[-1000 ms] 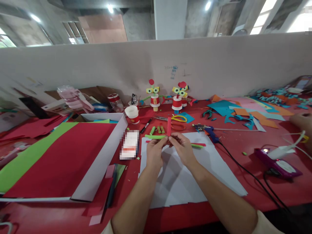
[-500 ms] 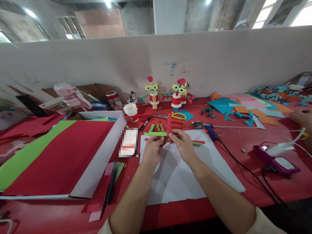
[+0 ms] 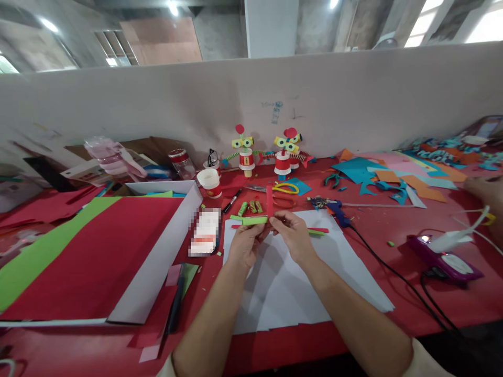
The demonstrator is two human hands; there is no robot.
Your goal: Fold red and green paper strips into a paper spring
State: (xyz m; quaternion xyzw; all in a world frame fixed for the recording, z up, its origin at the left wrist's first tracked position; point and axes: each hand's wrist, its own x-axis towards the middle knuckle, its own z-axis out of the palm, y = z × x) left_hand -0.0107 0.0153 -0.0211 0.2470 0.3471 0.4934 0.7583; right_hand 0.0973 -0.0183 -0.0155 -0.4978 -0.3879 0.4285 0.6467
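My left hand (image 3: 247, 242) pinches a green paper strip (image 3: 254, 221) that points left. Against it, my right hand (image 3: 291, 230) grips a red paper strip (image 3: 269, 201) standing upright, and the two strips meet at a corner between my fingertips. Both hands are above white paper sheets (image 3: 283, 293). More red and green strips (image 3: 319, 231) lie on the sheets behind my fingers. Folded green and striped paper springs (image 3: 253, 207) sit just beyond.
A box with red and green paper (image 3: 106, 246) and a phone (image 3: 205, 232) are at left. Scissors (image 3: 285, 188), a glue gun (image 3: 338, 210) and paper-cup figures (image 3: 246, 157) stand beyond. A purple power strip (image 3: 444, 259) and another person's hand (image 3: 485, 191) are at right.
The green strip's left part has shifted slightly down and looks broader. My hands stay close together with both strips still held. The view has shifted slightly.
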